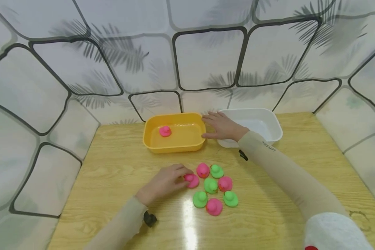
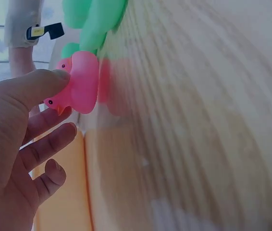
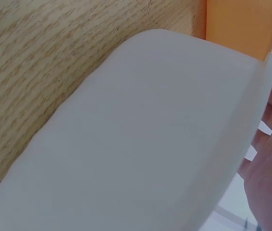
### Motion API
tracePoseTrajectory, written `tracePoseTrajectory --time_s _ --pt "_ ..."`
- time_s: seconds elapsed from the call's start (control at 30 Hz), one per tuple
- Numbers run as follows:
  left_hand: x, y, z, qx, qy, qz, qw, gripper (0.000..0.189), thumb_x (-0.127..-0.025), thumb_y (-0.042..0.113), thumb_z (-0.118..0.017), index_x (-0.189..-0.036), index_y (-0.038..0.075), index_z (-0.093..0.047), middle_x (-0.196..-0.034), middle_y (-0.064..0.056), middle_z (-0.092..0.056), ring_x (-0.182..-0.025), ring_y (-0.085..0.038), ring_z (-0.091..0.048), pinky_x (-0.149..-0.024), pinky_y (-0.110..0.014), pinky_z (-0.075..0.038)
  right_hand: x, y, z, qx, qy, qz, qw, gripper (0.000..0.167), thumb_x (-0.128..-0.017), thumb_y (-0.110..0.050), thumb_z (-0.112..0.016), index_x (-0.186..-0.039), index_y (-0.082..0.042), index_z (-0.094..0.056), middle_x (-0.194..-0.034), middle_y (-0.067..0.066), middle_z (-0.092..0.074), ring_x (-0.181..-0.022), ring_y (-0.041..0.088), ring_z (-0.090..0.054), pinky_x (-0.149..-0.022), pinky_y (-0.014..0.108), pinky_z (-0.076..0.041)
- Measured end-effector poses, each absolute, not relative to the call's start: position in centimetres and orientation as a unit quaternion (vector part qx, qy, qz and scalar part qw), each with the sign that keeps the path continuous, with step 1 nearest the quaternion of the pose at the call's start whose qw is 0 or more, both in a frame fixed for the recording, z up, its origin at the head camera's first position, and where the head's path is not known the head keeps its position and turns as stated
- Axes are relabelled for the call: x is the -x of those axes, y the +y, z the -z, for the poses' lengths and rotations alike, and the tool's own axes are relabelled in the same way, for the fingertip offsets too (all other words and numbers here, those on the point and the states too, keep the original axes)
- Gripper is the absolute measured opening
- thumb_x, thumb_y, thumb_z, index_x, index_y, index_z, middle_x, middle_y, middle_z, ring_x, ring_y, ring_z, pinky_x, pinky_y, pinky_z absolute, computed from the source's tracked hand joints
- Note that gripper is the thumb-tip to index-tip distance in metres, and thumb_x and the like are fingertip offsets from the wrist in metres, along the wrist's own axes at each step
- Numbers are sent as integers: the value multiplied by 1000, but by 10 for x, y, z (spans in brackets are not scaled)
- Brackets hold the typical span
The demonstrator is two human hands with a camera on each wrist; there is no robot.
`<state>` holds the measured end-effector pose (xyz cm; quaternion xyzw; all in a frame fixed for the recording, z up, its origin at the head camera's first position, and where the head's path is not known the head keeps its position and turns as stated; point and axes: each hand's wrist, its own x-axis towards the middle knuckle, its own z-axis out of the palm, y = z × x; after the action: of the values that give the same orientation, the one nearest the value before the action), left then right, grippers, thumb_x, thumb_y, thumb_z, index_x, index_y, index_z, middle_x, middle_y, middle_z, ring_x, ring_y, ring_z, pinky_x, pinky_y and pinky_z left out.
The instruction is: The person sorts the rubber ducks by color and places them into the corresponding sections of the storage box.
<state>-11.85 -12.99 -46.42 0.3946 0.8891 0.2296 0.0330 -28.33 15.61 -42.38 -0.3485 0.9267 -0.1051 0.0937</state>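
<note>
My left hand (image 1: 165, 181) reaches low over the table and pinches a pink rubber duck (image 1: 192, 180) at the left edge of a group of ducks. In the left wrist view the thumb lies across that pink duck (image 2: 84, 84), while the other fingers are loosely bent. My right hand (image 1: 222, 126) is stretched out with spread fingers, its fingertips at the right rim of the yellow tray (image 1: 175, 150) and its palm above the left end of the white tray (image 1: 276, 130). Inside the yellow tray sits another pink duck (image 1: 165, 131).
Several green and pink ducks stand close together, among them a green duck (image 1: 210, 185) and a pink duck (image 1: 214, 207). Both trays stand at the back of the wooden table (image 1: 112, 166), near a patterned wall covering (image 1: 150, 76).
</note>
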Motion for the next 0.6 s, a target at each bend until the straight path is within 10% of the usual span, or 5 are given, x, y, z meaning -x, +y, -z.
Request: tracePoseTrajectory --time_s 0.6 --pt "131 -148 437 -401 890 -215 28 37 -96 26 -77 -127 7 -72 -118 -3 -74 -106 -19 -69 -95 -39 -55 287 156 427 348 926 108 98 82 -101 -54 -61 -159 -1 -38 -166 18 -34 -157 41 -20 -125 61 -11"
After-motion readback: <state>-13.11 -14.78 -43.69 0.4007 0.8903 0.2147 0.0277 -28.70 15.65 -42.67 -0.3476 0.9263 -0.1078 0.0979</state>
